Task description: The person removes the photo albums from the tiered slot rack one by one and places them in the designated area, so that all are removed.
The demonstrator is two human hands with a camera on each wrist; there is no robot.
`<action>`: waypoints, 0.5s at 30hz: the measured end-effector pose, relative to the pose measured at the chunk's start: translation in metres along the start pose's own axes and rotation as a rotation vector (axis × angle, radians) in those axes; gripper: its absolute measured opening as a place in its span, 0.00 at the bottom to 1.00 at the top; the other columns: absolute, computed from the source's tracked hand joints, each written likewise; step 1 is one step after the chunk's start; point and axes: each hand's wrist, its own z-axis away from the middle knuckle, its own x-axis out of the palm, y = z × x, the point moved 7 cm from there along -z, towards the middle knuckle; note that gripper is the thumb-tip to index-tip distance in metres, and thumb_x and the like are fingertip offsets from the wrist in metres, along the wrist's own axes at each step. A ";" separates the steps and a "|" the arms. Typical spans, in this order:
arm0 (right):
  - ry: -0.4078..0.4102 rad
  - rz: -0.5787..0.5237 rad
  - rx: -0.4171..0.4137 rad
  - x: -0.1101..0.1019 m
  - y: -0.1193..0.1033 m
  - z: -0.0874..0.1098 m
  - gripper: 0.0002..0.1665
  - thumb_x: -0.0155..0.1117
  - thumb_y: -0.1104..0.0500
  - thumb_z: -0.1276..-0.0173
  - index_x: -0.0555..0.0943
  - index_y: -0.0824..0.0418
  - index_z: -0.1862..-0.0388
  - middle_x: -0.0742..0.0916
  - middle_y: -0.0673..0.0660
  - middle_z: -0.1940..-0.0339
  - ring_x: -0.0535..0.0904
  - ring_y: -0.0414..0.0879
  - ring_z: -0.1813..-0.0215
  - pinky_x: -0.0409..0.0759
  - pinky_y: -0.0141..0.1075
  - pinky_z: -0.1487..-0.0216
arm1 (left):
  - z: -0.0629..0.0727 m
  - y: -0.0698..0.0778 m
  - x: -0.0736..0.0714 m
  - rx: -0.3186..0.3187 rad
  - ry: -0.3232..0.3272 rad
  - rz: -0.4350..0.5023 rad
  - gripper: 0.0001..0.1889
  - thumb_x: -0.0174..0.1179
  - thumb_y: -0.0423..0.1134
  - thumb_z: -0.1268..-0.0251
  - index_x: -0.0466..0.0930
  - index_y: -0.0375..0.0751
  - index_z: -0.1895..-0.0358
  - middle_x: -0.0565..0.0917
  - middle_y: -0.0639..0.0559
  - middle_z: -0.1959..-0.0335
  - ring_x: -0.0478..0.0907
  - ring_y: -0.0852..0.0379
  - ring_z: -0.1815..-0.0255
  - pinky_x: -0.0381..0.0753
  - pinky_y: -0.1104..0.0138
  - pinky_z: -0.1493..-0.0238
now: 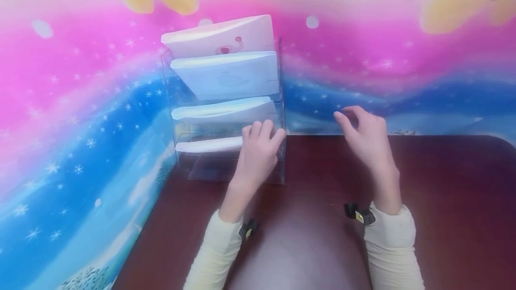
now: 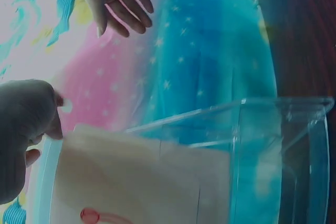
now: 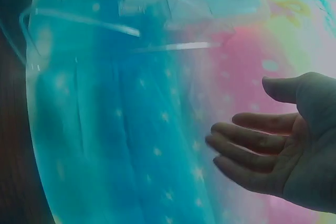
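Note:
My left hand (image 1: 260, 151) is at the right end of the lowest white paper pouch (image 1: 209, 145), in a clear tiered rack (image 1: 283, 160). In the left wrist view, its bent fingers lie at the top corner of a pale pouch (image 2: 142, 177) with a red drawing; whether they pinch the paper is hidden. Off to the right of the rack, my right hand (image 1: 367, 135) hangs in the air holding nothing. Its fingers look loose and slightly bent in the right wrist view, with the thumb apart.
Higher tiers carry a pouch with a red elephant (image 1: 221, 39), a pale blue whale pouch (image 1: 234, 77) and another pale pouch (image 1: 225, 113). The rack stands on a dark red-brown table (image 1: 314, 236), near a colourful patterned backdrop (image 1: 101, 102).

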 end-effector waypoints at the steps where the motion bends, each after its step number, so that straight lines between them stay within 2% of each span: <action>1: 0.007 -0.003 -0.023 0.005 -0.005 0.000 0.26 0.58 0.49 0.19 0.81 0.71 0.39 0.88 0.70 0.53 0.82 0.63 0.60 0.78 0.57 0.49 | 0.000 -0.003 -0.002 -0.004 0.016 0.012 0.15 0.55 0.20 0.46 0.80 0.41 0.59 0.73 0.46 0.65 0.67 0.47 0.63 0.68 0.55 0.59; 4: 0.012 -0.007 -0.124 0.022 -0.023 0.000 0.23 0.62 0.53 0.21 0.82 0.73 0.42 0.88 0.70 0.55 0.83 0.62 0.64 0.81 0.55 0.52 | 0.001 -0.013 -0.007 -0.012 0.051 0.024 0.12 0.54 0.19 0.51 0.76 0.38 0.65 0.73 0.47 0.68 0.68 0.46 0.65 0.68 0.55 0.61; 7: -0.032 -0.027 -0.189 0.043 -0.039 0.001 0.22 0.64 0.55 0.22 0.82 0.73 0.44 0.88 0.69 0.56 0.85 0.61 0.60 0.82 0.54 0.52 | 0.005 -0.028 -0.014 -0.047 0.079 0.016 0.10 0.56 0.20 0.50 0.76 0.38 0.67 0.74 0.47 0.69 0.68 0.46 0.65 0.69 0.55 0.62; 11: -0.113 -0.032 -0.200 0.068 -0.050 0.005 0.22 0.67 0.54 0.24 0.81 0.72 0.44 0.88 0.66 0.57 0.85 0.59 0.56 0.83 0.53 0.51 | 0.018 -0.051 -0.022 -0.087 0.087 -0.013 0.07 0.55 0.22 0.46 0.75 0.37 0.68 0.73 0.45 0.69 0.68 0.45 0.66 0.68 0.55 0.64; 15: -0.192 0.000 -0.213 0.090 -0.054 0.007 0.30 0.70 0.51 0.27 0.78 0.72 0.38 0.85 0.67 0.46 0.81 0.60 0.44 0.79 0.55 0.40 | 0.035 -0.076 -0.027 -0.104 0.058 -0.021 0.08 0.53 0.20 0.49 0.74 0.34 0.68 0.71 0.44 0.70 0.67 0.44 0.67 0.68 0.55 0.66</action>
